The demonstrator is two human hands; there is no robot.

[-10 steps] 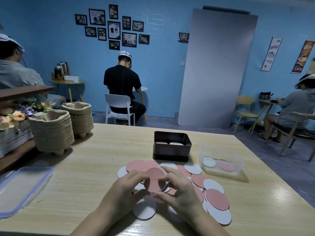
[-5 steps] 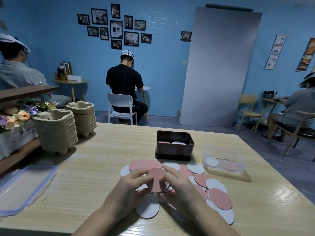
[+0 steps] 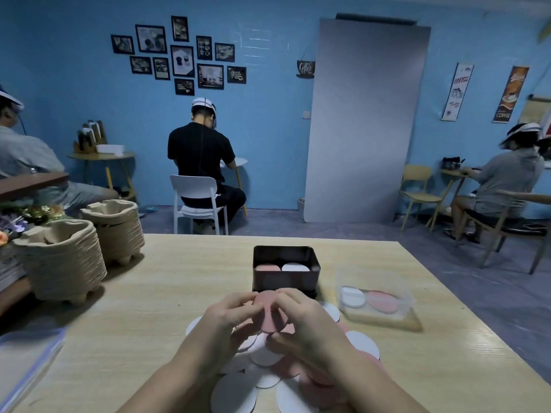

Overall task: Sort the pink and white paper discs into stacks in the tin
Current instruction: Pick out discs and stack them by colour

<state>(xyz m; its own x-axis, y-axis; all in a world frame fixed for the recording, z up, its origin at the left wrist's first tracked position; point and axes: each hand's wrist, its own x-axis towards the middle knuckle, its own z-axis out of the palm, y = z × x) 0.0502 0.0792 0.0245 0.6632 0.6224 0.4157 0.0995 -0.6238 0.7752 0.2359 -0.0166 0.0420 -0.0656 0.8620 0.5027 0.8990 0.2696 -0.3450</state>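
Across the lower frame, a pale wood-grain table (image 3: 167,293). On its far left, two stacks of brown moulded-pulp trays (image 3: 59,263), side by side, tall and ridged. At the near left edge, a clear flat plastic lid (image 3: 21,368), cut off by the frame.

Right of centre, a clear rectangular plastic tub (image 3: 378,318). Inside it, lying flat, a white disc (image 3: 353,296) and a pink disc (image 3: 383,301) (pink on the right, edges just overlapping).

Just left of the tub, mid-table, a dark rectangular metal tin (image 3: 286,281), open-topped. Within, a pink stack (image 3: 267,268) on the left and a white stack (image 3: 295,267) on the right, close beside each other.

In front of the tin, a loose overlapping pile of round pink and white paper discs (image 3: 262,356), flat on the wood, partly hidden under the forearms.

Above that pile, left hand (image 3: 220,323) and right hand (image 3: 313,323), fingertips almost meeting. Between them, held up clear of the pile and just short of the tin's near wall, a round pink paper disc (image 3: 272,315), face tilted toward the camera.

Left thumb and fingers curled in, pinching the disc's left edge. Right thumb and forefinger pinching its top and right edge, remaining fingers curled beneath.
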